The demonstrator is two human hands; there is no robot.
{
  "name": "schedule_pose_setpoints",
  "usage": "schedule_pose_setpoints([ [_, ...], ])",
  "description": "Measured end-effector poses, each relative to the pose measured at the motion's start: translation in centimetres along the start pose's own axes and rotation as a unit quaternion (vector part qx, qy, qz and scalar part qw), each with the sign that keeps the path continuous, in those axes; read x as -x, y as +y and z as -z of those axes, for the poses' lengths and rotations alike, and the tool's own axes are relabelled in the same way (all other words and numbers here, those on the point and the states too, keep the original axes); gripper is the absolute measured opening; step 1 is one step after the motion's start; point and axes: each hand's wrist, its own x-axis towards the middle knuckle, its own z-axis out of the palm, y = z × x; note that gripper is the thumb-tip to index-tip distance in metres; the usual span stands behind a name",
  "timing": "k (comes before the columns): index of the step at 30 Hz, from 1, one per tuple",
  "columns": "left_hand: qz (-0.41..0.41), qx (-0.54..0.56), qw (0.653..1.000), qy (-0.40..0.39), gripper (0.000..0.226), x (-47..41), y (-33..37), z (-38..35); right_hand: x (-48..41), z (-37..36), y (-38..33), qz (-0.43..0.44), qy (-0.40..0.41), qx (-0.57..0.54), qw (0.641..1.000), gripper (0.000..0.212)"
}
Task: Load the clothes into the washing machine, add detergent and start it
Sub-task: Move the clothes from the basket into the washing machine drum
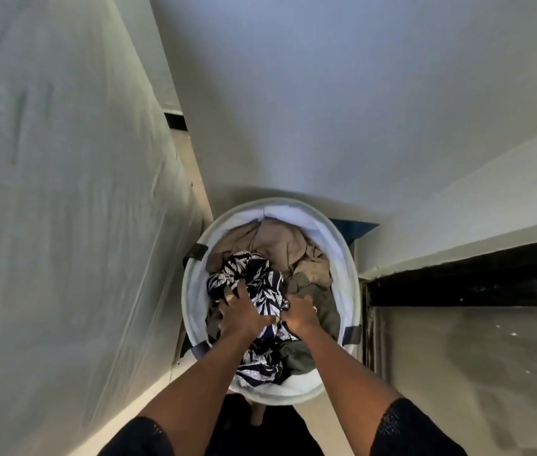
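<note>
A round white laundry basket stands on the floor in a corner, full of clothes. On top lies a dark navy garment with a white leaf print. A tan garment sits at the far side and an olive one at the right. Both my hands are down in the basket. My left hand grips the leaf-print garment. My right hand closes on the same garment where it meets the olive cloth. No washing machine or detergent is in view.
A pale wall runs close along the left and another wall stands behind the basket. At the right a black sill borders a shiny grey floor. A dark blue object pokes out behind the basket.
</note>
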Motion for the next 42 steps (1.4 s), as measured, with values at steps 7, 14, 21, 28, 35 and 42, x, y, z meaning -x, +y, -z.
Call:
schedule_pose_setpoints([
  [7,-0.016,0.019,0.999,0.044,0.089,1.9,-0.3,1.5,2.4,1.9,-0.3,0.060,0.004,-0.113,0.992,0.037],
  [14,-0.152,0.065,0.981,0.097,0.047,9.7,4.0,10.3,10.9,11.7,-6.1,0.084,-0.016,-0.387,0.918,0.023],
  [21,-0.364,0.206,0.904,0.089,0.056,19.0,9.8,18.9,21.7,23.1,-13.7,0.251,0.028,-0.336,0.908,0.031],
  [28,-0.341,0.254,0.882,0.204,0.048,25.6,14.4,27.7,31.7,31.5,-18.9,0.385,0.050,-0.282,0.877,0.013],
  [35,-0.392,0.382,0.793,0.270,0.040,32.0,16.2,36.9,35.6,34.3,-19.8,0.405,0.014,-0.345,0.846,0.037],
  [42,-0.463,0.320,0.786,0.256,0.032,36.0,17.5,40.7,36.3,29.0,-22.2,0.345,-0.021,-0.224,0.912,0.052],
])
